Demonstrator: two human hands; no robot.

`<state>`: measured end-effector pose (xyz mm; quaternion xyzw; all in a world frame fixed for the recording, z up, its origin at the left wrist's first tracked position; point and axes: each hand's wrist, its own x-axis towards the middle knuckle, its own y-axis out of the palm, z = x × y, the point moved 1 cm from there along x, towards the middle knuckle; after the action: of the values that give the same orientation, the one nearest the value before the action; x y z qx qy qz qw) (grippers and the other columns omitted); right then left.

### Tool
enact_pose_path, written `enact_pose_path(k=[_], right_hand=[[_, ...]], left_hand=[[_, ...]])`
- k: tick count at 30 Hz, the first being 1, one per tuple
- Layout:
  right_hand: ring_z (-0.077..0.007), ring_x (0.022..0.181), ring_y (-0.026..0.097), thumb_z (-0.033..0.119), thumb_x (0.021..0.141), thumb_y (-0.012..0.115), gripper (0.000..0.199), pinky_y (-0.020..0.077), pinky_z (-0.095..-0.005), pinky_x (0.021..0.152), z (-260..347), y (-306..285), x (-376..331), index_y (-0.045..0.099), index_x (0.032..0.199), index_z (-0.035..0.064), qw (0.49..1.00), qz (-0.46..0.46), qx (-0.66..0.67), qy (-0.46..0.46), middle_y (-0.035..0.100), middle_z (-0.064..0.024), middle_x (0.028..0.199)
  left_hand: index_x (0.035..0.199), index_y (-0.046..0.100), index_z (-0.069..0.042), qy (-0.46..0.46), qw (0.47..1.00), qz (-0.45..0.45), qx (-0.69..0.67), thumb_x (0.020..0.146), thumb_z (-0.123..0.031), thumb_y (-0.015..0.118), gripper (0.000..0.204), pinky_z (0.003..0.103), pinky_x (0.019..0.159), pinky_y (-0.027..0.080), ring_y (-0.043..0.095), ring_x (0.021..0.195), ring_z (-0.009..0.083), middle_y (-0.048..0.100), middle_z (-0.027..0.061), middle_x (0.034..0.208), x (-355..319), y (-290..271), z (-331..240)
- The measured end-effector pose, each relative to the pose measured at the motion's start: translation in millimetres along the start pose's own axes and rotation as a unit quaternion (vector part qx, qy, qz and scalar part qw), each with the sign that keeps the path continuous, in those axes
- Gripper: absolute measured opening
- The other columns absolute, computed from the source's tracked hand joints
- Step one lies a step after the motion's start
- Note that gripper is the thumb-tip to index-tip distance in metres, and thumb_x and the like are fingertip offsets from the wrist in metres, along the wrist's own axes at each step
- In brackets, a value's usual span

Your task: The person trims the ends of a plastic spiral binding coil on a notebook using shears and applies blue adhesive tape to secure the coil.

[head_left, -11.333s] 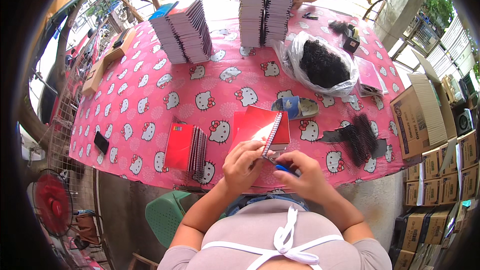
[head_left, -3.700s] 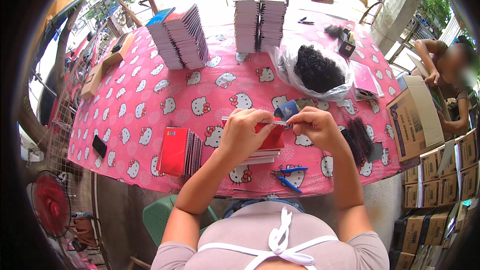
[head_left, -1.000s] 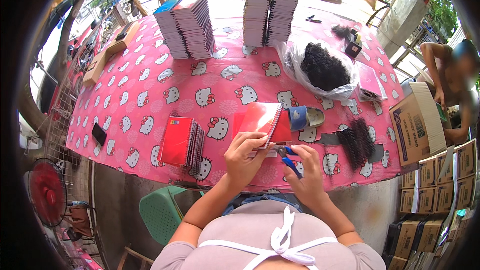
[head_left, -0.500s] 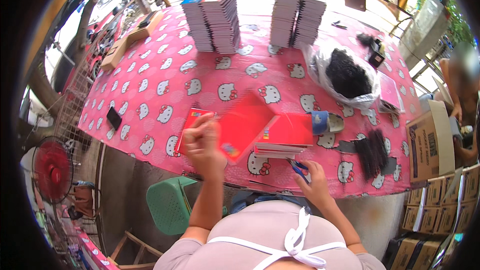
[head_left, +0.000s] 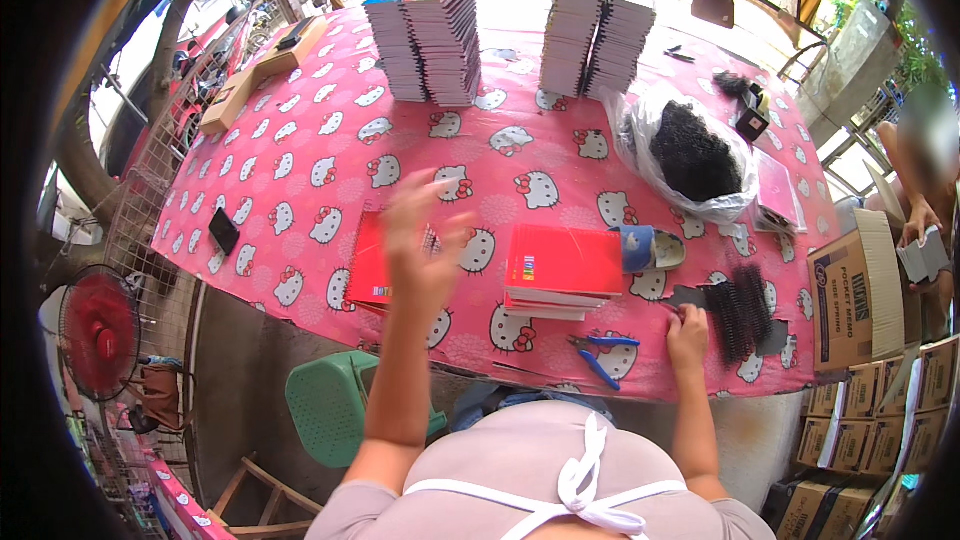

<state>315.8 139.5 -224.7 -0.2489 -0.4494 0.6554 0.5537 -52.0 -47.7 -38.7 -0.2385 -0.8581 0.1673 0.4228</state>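
My left hand [head_left: 425,230], blurred but with its fingers spread, hovers empty above the right side of a red notebook [head_left: 367,258]. To its right sits a stack of red notebooks [head_left: 563,262], squared up near the table's front edge. Blue-handled cutting pliers [head_left: 606,348] lie with handles apart in front of that stack. Further right, my right hand [head_left: 688,335] has its fingers pinched at the left end of a bundle of black binding coils [head_left: 740,312]. Whatever is between those fingertips is too small to make out.
A blue tape roll [head_left: 640,248] touches the notebook stack. Behind it is a plastic bag of black coils [head_left: 700,155]. Tall notebook piles [head_left: 440,50] stand at the back. A phone [head_left: 224,231] lies left. At right, another person's hand [head_left: 918,220] holds small pads beside a carton [head_left: 855,290].
The red notebook my left hand carried is out of it, and that hand is opened. My right hand has let go of the pliers and moved right to the coils.
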Motion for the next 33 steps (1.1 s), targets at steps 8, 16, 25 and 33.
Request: enact_pose_path(k=[8, 16, 25, 33], right_hand=[[-0.0187, 0.072, 0.062, 0.0, 0.078, 0.07, 0.025, 0.0489, -0.0293, 0.065, 96.3, -69.7, 31.5, 0.069, 0.103, 0.0028, 0.964, -0.016, 0.236, -0.123, 0.064, -0.0107, 0.087], [-0.01, 0.072, 0.061, -0.003, 0.075, 0.074, 0.029, 0.0471, -0.0233, 0.061, 172.3, -108.0, 29.0, 0.071, 0.103, 0.0032, 0.915, 0.039, 0.345, -0.204, 0.065, -0.0061, 0.088], [-0.0179, 0.08, 0.061, -0.003, 0.07, 0.075, 0.027, 0.048, -0.0299, 0.068, 191.7, -106.5, 55.2, 0.072, 0.095, 0.007, 0.922, -0.021, 0.279, -0.267, 0.063, -0.0063, 0.088], [-0.0171, 0.08, 0.061, -0.008, 0.07, 0.071, 0.022, 0.0484, -0.0296, 0.07, 192.9, -106.2, 74.2, 0.068, 0.089, 0.0027, 0.896, 0.109, 0.337, -0.267, 0.063, -0.0061, 0.088]], left_hand=[[0.094, 0.07, -0.008, 0.005, 0.925, 0.375, -0.061, 0.081, -0.015, 0.069, 0.015, 0.04, 0.08, 0.05, 0.065, 0.088, 0.0294, 0.068, 0.0128, 0.091, 27.9, 128.3, -24.4], [0.09, 0.069, -0.004, 0.048, 0.939, 0.327, -0.096, 0.076, -0.01, 0.074, 0.016, 0.033, 0.07, 0.052, 0.067, 0.077, 0.0248, 0.07, 0.0103, 0.082, 18.9, 71.4, -61.2], [0.084, 0.074, -0.011, 0.147, 0.958, 0.224, -0.101, 0.075, -0.023, 0.078, 0.016, 0.033, 0.077, 0.045, 0.063, 0.069, 0.0192, 0.071, 0.0051, 0.08, 21.9, 84.3, -52.6], [0.078, 0.073, -0.018, 0.134, 0.985, 0.107, 0.008, 0.076, -0.033, 0.075, 0.016, 0.059, 0.1, 0.02, 0.061, 0.095, 0.017, 0.07, -0.0025, 0.081, 8.1, 89.2, -67.3]])
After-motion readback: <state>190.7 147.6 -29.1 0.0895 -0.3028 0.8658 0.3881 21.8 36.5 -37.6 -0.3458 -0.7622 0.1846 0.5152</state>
